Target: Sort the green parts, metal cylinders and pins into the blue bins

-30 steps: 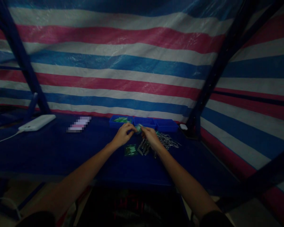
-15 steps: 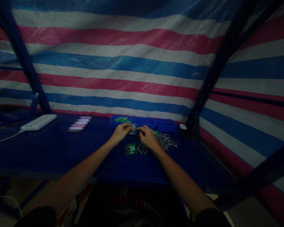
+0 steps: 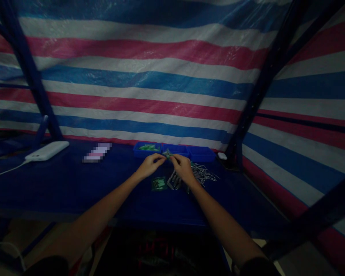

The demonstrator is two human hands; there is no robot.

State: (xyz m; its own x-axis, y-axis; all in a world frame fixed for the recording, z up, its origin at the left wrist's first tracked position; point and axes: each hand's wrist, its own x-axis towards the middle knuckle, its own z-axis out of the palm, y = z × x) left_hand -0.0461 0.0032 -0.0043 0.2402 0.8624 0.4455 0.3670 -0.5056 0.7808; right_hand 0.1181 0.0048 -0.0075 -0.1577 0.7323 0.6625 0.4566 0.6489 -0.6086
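My left hand and my right hand meet over the dark blue table, fingers pinched together on a small greenish part held between them. Under the hands lie a small green circuit board and a few dark cylindrical parts. A heap of thin metal pins lies just right of my right hand. Behind the hands stand three blue trays in a row; the left tray holds green pieces.
A white power bank with a cable lies at the far left, a blurred flat card beside it. A small white object sits by a dark blue frame post. A striped tarp backs the table.
My hands dipped toward the table half a second ago, then lifted again; they remain pinched together on the small part. The view has shifted slightly.
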